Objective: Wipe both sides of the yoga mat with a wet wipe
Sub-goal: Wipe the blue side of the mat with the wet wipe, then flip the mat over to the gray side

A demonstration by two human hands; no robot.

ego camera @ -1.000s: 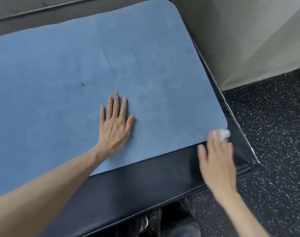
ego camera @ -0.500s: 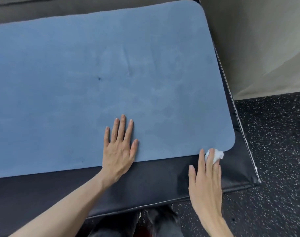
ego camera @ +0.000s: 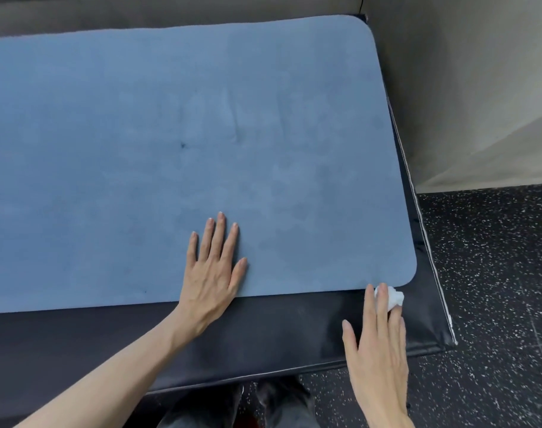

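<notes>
The flat, slate-blue, suede-textured yoga mat (ego camera: 201,149) lies spread across a black padded vinyl gym platform (ego camera: 279,335), its rounded near-right corner close to the platform's right edge. I see faint darker, blotchy patches on the blue surface near that corner, which I take to be damp streaks from wiping, though I can't be sure.

My left hand (ego camera: 212,273) lies flat on the mat near its front edge, fingers straight and slightly spread, holding nothing, just pinning the mat down. My right hand (ego camera: 376,344) is at the near-right corner with a small crumpled white wet wipe (ego camera: 391,298) tucked under the fingertips; the fingers (ego camera: 382,307) are nearly straight, pressing the wipe rather than wrapping it. The wipe sits just off the mat's front edge, on the black platform.

Compared with a second ago, the wipe has slid back along the corner and off the mat edge, while the left hand has kept its place on the mat. I judge that one stroke of the top face has run out at the corner; the next stroke needs the wipe back on the blue surface. The underside looks untouched so far.

Beyond the platform are a speckled black rubber floor (ego camera: 495,288) and a plain grey-beige wall (ego camera: 464,88). I can read no brand, label or writing anywhere.
</notes>
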